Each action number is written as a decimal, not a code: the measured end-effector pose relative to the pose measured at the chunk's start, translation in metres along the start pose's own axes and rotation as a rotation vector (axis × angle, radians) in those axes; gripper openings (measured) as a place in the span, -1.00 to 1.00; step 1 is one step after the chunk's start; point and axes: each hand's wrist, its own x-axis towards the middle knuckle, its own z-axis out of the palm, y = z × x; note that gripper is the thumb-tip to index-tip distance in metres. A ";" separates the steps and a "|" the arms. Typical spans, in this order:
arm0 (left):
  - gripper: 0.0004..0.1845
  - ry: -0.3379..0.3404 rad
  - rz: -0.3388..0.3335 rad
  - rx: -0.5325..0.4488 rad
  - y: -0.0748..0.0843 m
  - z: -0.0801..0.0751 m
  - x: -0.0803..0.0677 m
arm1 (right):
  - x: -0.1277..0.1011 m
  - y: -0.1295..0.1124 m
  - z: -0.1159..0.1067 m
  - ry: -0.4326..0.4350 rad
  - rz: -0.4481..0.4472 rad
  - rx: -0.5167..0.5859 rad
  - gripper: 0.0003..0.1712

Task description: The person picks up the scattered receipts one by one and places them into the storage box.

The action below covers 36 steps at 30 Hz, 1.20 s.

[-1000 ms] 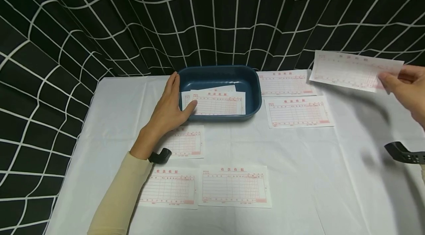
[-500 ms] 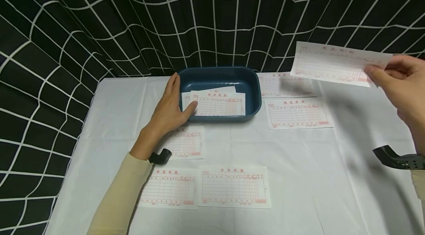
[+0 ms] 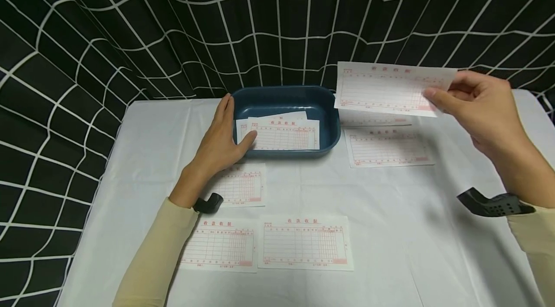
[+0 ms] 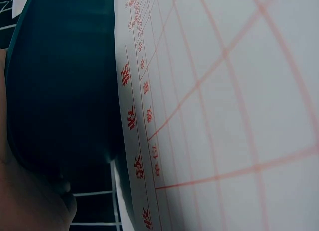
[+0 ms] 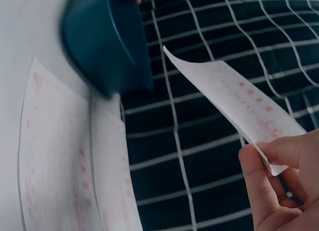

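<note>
The blue plastic tub [image 3: 286, 104] near the table's [image 3: 390, 249] far edge holds a couple of receipt slips [image 3: 282, 134]. The left hand [image 3: 218, 145], fingers straight, rests against its left wall. The right hand [image 3: 472, 104] pinches a receipt form [image 3: 386, 87] aloft just beyond the tub's right rim. Five more forms lie on the table; its right half is bare.

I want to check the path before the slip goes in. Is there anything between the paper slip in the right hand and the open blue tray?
Nothing visible blocks it. The right hand holds the slip in the air just right of the blue tray, whose top is open. The left hand rests at the tray's left rim, thumb on the slips inside.
</note>
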 end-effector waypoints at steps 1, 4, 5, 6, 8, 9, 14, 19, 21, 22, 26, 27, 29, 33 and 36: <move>0.07 0.000 -0.001 0.001 0.000 0.000 0.000 | 0.000 -0.002 0.004 -0.018 -0.007 -0.008 -0.69; 0.07 -0.001 -0.004 0.000 0.000 0.000 0.000 | 0.000 -0.006 0.016 -0.066 -0.029 0.000 -0.61; 0.07 -0.001 -0.005 0.001 0.000 -0.001 0.000 | 0.000 -0.007 0.020 -0.083 -0.036 0.005 -0.61; 0.07 0.000 -0.005 0.002 0.000 -0.001 0.000 | 0.000 -0.008 0.024 -0.097 -0.038 0.007 -0.62; 0.07 0.000 -0.004 0.002 0.000 0.000 0.001 | -0.001 -0.010 0.033 -0.119 -0.048 -0.004 -0.62; 0.07 0.001 -0.004 0.003 0.000 0.000 0.001 | -0.001 -0.012 0.037 -0.130 -0.052 -0.012 -0.62; 0.07 0.000 -0.005 0.005 0.000 0.000 0.001 | -0.002 -0.018 0.060 -0.180 -0.050 -0.058 -0.55; 0.07 -0.005 -0.007 0.005 0.000 0.000 0.001 | -0.005 -0.025 0.083 -0.221 -0.048 -0.025 -0.58; 0.07 -0.004 -0.008 0.005 0.000 0.000 0.000 | -0.007 -0.028 0.094 -0.232 -0.052 0.008 -0.60; 0.07 -0.004 -0.009 0.005 0.000 -0.001 0.000 | -0.007 -0.029 0.100 -0.238 -0.058 0.018 -0.62; 0.07 0.000 -0.005 0.004 0.000 -0.001 0.000 | -0.010 -0.034 0.124 -0.272 -0.091 0.083 -0.63; 0.08 0.001 -0.004 0.003 0.000 -0.001 0.000 | -0.010 -0.036 0.129 -0.280 -0.102 0.089 -0.62; 0.08 0.002 0.002 -0.001 0.000 0.000 0.000 | -0.012 -0.038 0.138 -0.294 -0.121 0.104 -0.62; 0.08 0.005 0.005 -0.006 0.001 0.000 0.001 | -0.013 -0.042 0.155 -0.294 -0.153 0.104 -0.65; 0.08 0.003 0.008 -0.010 0.000 0.000 0.000 | -0.011 -0.044 0.167 -0.284 -0.165 0.114 -0.66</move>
